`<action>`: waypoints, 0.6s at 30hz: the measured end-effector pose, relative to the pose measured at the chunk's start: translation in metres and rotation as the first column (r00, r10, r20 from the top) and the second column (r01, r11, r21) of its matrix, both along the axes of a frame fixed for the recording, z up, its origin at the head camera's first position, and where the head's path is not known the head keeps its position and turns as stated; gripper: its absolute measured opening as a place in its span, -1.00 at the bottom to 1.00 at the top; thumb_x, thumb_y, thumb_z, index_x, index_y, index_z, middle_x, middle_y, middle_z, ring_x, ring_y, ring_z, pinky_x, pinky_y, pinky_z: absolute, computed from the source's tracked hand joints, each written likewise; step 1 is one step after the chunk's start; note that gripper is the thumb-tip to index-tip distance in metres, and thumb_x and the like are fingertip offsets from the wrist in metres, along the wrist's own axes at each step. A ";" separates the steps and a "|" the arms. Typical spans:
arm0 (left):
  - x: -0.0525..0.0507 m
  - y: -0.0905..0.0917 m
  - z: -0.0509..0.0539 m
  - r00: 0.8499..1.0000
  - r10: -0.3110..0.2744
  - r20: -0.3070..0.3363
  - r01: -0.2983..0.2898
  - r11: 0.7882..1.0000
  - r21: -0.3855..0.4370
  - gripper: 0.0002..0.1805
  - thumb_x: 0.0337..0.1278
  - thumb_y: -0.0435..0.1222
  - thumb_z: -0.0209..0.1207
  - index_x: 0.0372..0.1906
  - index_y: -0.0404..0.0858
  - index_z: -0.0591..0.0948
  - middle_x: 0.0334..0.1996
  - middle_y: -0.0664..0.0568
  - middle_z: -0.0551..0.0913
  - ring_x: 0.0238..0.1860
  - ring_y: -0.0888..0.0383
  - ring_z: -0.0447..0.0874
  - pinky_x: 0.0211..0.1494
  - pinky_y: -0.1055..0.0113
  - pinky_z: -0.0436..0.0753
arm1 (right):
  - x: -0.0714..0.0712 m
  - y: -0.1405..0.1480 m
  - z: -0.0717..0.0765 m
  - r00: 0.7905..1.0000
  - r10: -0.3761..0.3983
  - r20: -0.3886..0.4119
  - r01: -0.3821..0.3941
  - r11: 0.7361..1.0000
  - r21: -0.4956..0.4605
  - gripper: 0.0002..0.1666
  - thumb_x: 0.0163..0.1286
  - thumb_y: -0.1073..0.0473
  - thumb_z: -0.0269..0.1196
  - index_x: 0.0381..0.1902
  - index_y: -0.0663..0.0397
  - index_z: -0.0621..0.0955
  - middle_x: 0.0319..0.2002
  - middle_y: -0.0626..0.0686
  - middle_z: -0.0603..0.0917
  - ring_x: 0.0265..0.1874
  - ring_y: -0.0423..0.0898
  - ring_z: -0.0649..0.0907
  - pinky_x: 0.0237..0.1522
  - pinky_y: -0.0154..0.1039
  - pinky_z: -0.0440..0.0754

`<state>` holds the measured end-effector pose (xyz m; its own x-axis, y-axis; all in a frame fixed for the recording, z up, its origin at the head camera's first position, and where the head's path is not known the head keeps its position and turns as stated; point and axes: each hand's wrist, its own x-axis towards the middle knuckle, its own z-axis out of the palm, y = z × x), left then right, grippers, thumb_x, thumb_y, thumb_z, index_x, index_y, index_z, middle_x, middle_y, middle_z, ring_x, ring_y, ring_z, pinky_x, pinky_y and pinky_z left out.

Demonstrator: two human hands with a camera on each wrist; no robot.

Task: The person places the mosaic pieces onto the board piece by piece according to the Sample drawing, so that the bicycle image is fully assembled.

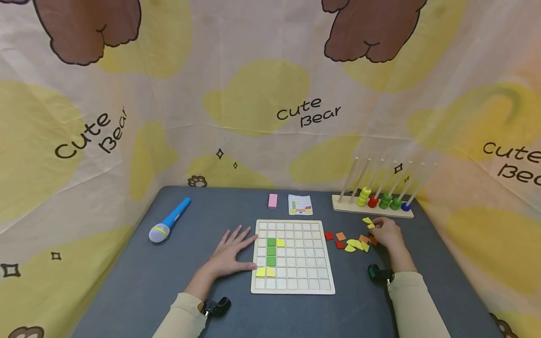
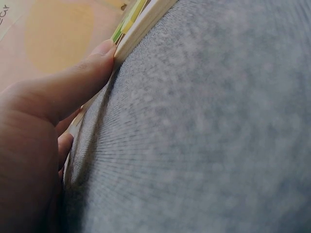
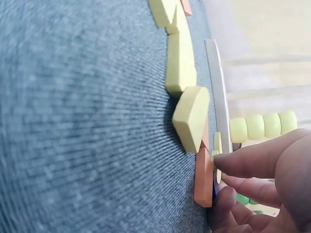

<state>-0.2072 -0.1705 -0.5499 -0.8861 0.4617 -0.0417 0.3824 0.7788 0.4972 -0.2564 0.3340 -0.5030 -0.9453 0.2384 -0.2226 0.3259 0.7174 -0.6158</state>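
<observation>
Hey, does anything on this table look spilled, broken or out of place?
Nothing visible looks spilled or broken. The loose tiles right of the board seem a bit messy, lying at mixed angles, unlike the green tiles lined up in its grid.

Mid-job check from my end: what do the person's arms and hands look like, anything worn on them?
Both arms wear light beige long sleeves, left sleeve and right sleeve. The left hand and right hand are ungloved. Each wrist carries a small dark device, left device and right device; the right shows a greenish glint.
</observation>
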 end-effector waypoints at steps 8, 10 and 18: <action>-0.001 0.001 0.000 1.000 0.002 -0.004 -0.002 1.000 -0.005 0.03 0.02 0.44 0.18 0.59 0.22 0.15 0.64 0.17 -0.03 0.66 -0.01 -0.31 0.62 -0.16 -0.31 | 0.000 -0.002 -0.002 1.000 -0.015 -0.008 0.016 0.996 0.090 -0.49 0.46 0.11 0.23 0.17 0.42 0.51 -0.05 0.38 0.59 -0.13 0.24 0.57 -0.12 0.09 0.57; -0.001 0.001 -0.001 1.000 0.003 -0.005 -0.003 1.000 -0.007 0.03 0.01 0.45 0.17 0.59 0.22 0.15 0.64 0.17 -0.03 0.66 -0.01 -0.31 0.62 -0.17 -0.30 | 0.000 -0.002 -0.001 1.000 -0.023 -0.004 0.024 0.995 0.101 -0.51 0.46 0.10 0.24 0.15 0.41 0.52 -0.07 0.36 0.59 -0.15 0.23 0.57 -0.13 0.08 0.56; 0.000 0.000 -0.001 1.000 0.001 -0.020 -0.001 1.000 0.004 0.03 0.02 0.42 0.20 0.59 0.20 0.16 0.64 0.12 0.00 0.66 -0.05 -0.28 0.61 -0.21 -0.28 | 0.000 -0.002 0.002 1.000 -0.018 0.002 0.017 0.993 0.116 -0.60 0.44 0.09 0.28 0.02 0.33 0.54 -0.17 0.28 0.60 -0.23 0.17 0.56 -0.25 -0.01 0.50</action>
